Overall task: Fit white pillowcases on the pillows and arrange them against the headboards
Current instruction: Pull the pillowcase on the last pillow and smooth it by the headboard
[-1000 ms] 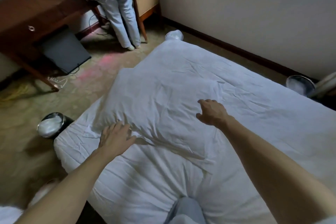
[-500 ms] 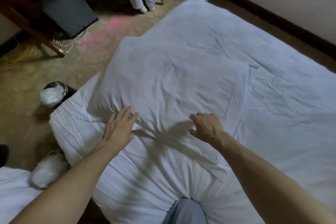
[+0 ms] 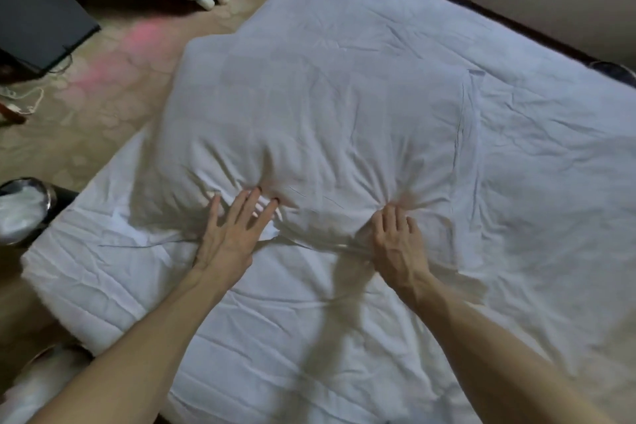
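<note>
Here, left hand (image 3: 231,240) flat, fingers spread on pillow (image 3: 309,134) edge; right hand (image 3: 399,244) at 3 o'clock pinches pillowcase hem. Advice: grip evenly, tuck flap on bed (image 3: 537,182).

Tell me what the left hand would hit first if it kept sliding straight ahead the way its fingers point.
The left hand lies flat with fingers spread, pointing up and slightly right. Its fingertips already reach the near edge of the pillow, so going on it would press straight into that pillow. Nothing else lies between.
</note>
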### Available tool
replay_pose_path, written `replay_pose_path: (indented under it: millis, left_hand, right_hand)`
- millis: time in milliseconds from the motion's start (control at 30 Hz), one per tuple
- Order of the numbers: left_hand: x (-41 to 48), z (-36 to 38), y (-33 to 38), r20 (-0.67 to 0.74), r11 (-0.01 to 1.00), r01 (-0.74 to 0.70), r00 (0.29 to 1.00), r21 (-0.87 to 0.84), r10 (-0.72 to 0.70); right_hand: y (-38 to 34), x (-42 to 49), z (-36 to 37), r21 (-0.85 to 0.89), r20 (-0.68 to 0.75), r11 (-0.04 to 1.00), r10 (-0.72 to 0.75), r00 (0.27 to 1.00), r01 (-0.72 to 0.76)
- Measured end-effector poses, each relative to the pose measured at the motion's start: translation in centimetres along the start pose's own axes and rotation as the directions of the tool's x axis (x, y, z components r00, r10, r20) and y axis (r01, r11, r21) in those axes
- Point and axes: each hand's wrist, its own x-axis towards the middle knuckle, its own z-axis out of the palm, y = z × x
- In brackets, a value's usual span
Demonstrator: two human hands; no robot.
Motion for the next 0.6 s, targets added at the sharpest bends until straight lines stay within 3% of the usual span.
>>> replay_pose_path:
  millis: [133, 233, 333, 433, 600]
  left_hand:
    - [1.7, 1.7, -2.9, -0.267, 0.986, -0.147, 0.95, 0.084, 0.164]
    - [3.1, 0.4, -5.5, -0.304, 0.989, -0.135, 0.941, 0.058, 0.147]
    - [4.8, -3.7, -6.6, -0.196, 0.994, -0.059, 0.98, -0.088, 0.041]
    - [5.7, -9.6, -7.3, -0.079, 0.983, -0.077, 0.995, -0.164, 0.065]
    - [6.6, -21.1, -9.4, -0.11, 0.956, -0.178, 0.982, -0.231, 0.156]
  right_hand:
    - [0.9, 1.4, 0.1, 0.019, -0.24, 1.0, 0.023, 0.97, -0.018]
    - [2.5, 1.5, -3.6, 0.058, -0.366, 0.998, -0.002, 0.931, 0.025]
    - [4.8, -0.8, -9.4, 0.053, -0.337, 0.998, 0.062, 0.939, -0.047]
    - [7.2, -3.5, -16.8, 0.047, -0.229, 0.993, 0.12, 0.966, -0.112]
    - [12.5, -7.5, -27.5, 0.086, -0.132, 0.988, 0.142, 0.981, -0.132]
